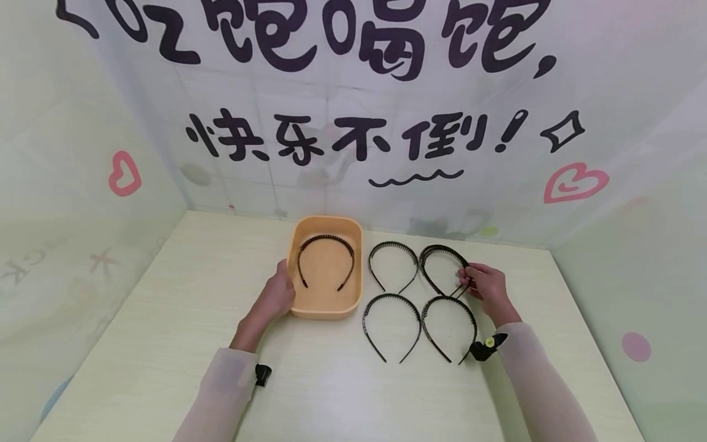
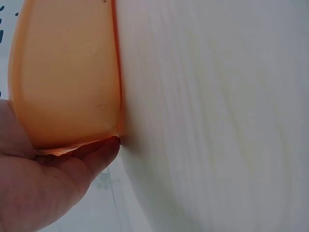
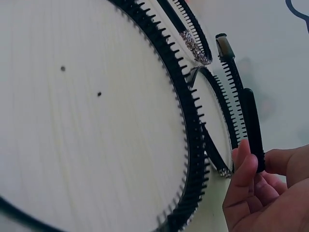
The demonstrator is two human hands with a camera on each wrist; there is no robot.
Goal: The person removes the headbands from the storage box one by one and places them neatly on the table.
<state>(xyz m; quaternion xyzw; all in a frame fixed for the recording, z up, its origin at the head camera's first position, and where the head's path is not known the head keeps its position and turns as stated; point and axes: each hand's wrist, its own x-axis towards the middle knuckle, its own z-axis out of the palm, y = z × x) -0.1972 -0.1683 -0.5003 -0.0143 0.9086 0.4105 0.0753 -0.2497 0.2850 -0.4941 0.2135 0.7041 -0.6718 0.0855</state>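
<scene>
An orange tray (image 1: 327,312) stands on the pale table with one black toothed headband (image 1: 326,240) lying in it. My left hand (image 1: 278,293) cups the tray's near left corner, thumb along the left wall; in the left wrist view the left hand (image 2: 53,179) wraps the tray's (image 2: 67,72) rounded corner. Right of the tray lie several black headbands in two rows. My right hand (image 1: 482,283) pinches one end of the far right headband (image 1: 439,248). In the right wrist view the right hand's (image 3: 258,166) thumb and fingers pinch that headband end (image 3: 252,121).
The other headbands lie at far left (image 1: 393,244), near left (image 1: 391,297) and near right (image 1: 450,300). A printed backdrop (image 1: 353,123) closes off the table's (image 1: 166,344) back and sides. Black wrist mounts (image 1: 486,348) sit on both sleeves.
</scene>
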